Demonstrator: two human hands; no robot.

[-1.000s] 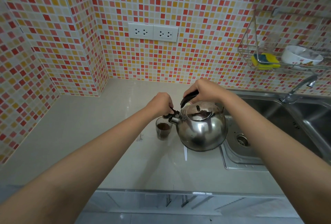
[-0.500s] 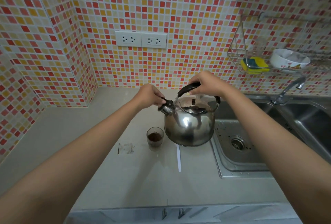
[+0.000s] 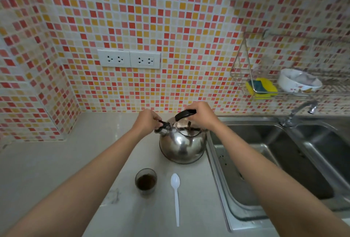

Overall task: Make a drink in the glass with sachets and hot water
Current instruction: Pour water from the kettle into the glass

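Note:
A steel kettle (image 3: 182, 145) stands upright on the counter beside the sink. My right hand (image 3: 201, 114) grips its black handle on top. My left hand (image 3: 146, 121) pinches the black cap at the kettle's spout. A small glass (image 3: 145, 181) with dark brown liquid stands on the counter in front of the kettle, apart from it. To the right of the glass a white plastic spoon (image 3: 176, 197) lies flat, bowl pointing away from me.
A double steel sink (image 3: 265, 170) with a tap (image 3: 297, 113) lies to the right. Above it a wire rack (image 3: 244, 66) holds a yellow sponge (image 3: 262, 87) and a white bowl (image 3: 298, 80). Two wall sockets (image 3: 128, 59) sit behind. The beige counter (image 3: 56, 161) stretches left.
The kettle has moved back from over the glass and now rests farther away by the sink. Both hands stayed on it. The spoon has come into full view.

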